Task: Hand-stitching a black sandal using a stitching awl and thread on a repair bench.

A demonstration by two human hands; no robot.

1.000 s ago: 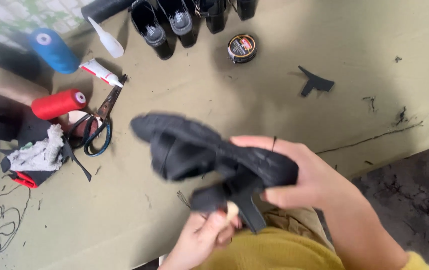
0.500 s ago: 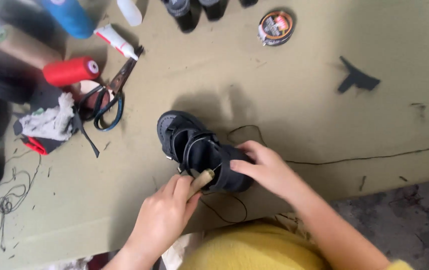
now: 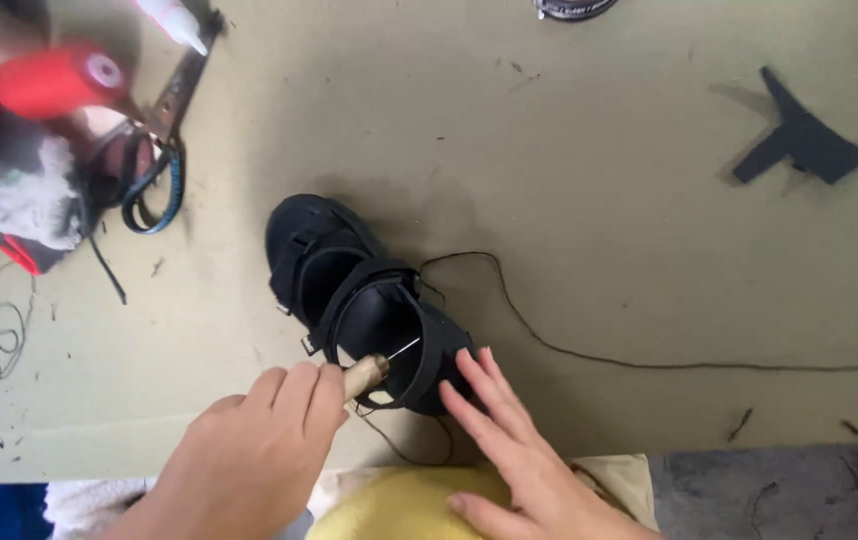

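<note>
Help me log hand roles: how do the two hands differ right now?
The left hand is closed around a wooden-handled awl, its needle inside the black sandal; the right hand holds nothing, lying open with fingers flat against the sandal's heel. Both are bare, at the heel end.

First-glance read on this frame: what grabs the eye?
The black shoe at the centre of the olive table, heel toward the person. The left hand pokes a wooden-handled awl into its opening while the right hand lies flat against the heel. Next, the red thread spool at top left and a black offcut at upper right.
</note>
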